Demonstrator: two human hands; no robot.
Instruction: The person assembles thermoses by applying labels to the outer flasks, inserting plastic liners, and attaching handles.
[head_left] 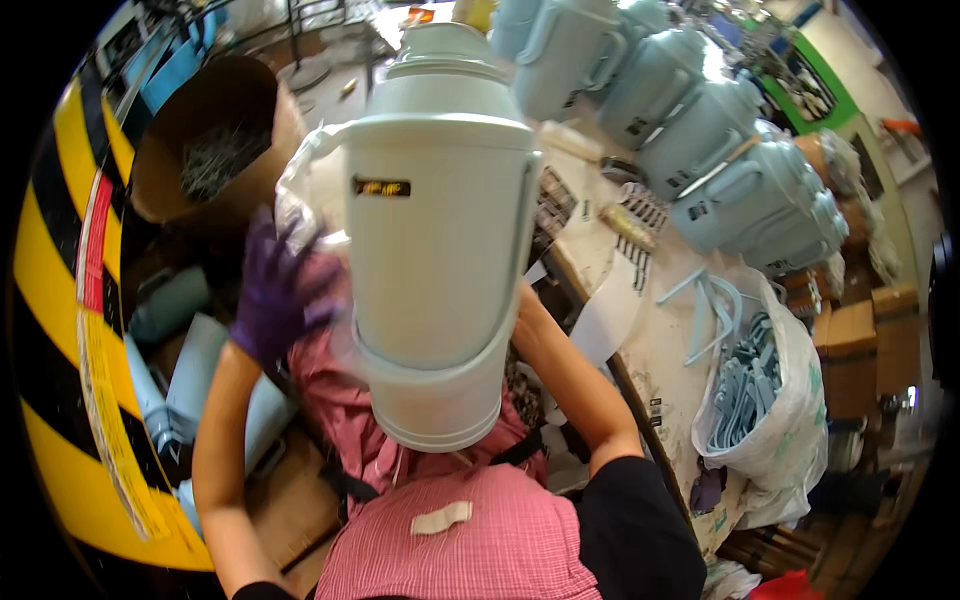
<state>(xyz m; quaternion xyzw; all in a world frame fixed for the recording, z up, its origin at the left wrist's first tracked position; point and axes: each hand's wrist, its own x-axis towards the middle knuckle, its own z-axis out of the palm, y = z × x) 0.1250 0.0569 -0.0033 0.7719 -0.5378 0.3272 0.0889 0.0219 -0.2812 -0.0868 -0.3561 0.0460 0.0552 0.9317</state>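
A large pale blue-green vacuum jug [440, 240] stands up in front of my chest, filling the middle of the view. It has a stepped lid [447, 60] and a small dark label [381, 188] near its shoulder. My left hand [280, 290], in a purple glove, is beside the jug's left side with its fingers spread, holding nothing. From the right, my bare right forearm [575, 370] reaches behind the jug. The jug hides my right hand, so its grip does not show.
Several similar jugs [665, 80] line the workbench [640, 375] on the right. A white sack [780, 440] of blue plastic handles [745, 385] sits at its edge. On the left are a cardboard drum [155, 150] of metal pieces, loose blue plastic parts [195, 375] and a yellow-black striped barrier [50, 330].
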